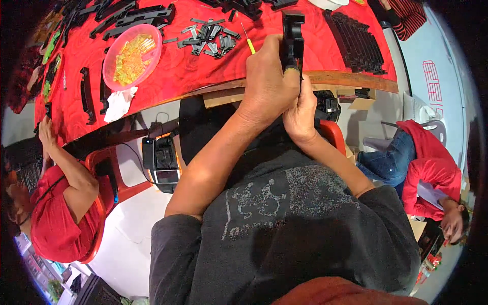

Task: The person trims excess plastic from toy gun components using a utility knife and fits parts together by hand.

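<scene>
Both my hands meet at the table's near edge around one long black plastic part (293,36) that stands upright. My left hand (268,81) wraps it from the left, with a thin yellow-handled tool (248,41) sticking up beside its fingers. My right hand (301,114) grips the part's lower end from below. A small pile of loose black plastic pieces (211,39) lies just left of my hands on the red tablecloth (203,71).
A pink bowl (152,58) of small yellow pieces stands left, a white cloth (118,104) beside it. Long black parts (129,18) lie at the back, a stack of black frames (356,43) right. Seated people in red are left (56,213) and right (432,173).
</scene>
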Tool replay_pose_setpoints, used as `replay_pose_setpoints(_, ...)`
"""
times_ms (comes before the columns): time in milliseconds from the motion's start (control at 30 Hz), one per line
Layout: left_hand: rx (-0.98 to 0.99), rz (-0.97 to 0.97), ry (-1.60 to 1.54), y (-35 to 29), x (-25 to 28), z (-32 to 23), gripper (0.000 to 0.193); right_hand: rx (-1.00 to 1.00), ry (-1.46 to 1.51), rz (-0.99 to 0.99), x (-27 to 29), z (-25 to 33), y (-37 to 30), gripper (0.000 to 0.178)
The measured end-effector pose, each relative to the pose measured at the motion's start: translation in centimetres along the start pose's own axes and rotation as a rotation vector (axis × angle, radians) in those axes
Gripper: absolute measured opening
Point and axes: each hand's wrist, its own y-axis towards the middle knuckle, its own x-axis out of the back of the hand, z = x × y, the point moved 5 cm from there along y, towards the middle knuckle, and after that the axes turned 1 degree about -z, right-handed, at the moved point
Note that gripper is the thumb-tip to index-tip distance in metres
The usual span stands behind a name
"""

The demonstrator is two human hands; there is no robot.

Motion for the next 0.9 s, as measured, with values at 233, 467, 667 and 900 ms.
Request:
replay_pose_setpoints(233, 0.008, -0.04, 0.077, -0.2, 0.3, 0.1, 0.032, 0.012, -0.166, -0.005, 0.2, 0.4, 0.0, 0.014)
replay_pose_setpoints(467, 0.061, -0.052, 0.137, 0.2, 0.5, 0.7, 0.039, 0.045, -0.186, -0.001, 0.1, 0.1, 0.6, 0.013)
replay_pose_setpoints(667, 0.026, -0.009, 0.039, 0.3, 0.0, 2.5, 0.03, -0.093, -0.035, 0.032, 0.0, 0.1, 0.1, 0.01)
replay_pose_setpoints(900, 0.163, 0.033, 0.027, 0.2, -0.1, 2.1, 0.024, -0.061, -0.138, 0.029, 0.3, 0.3, 0.3, 0.01)
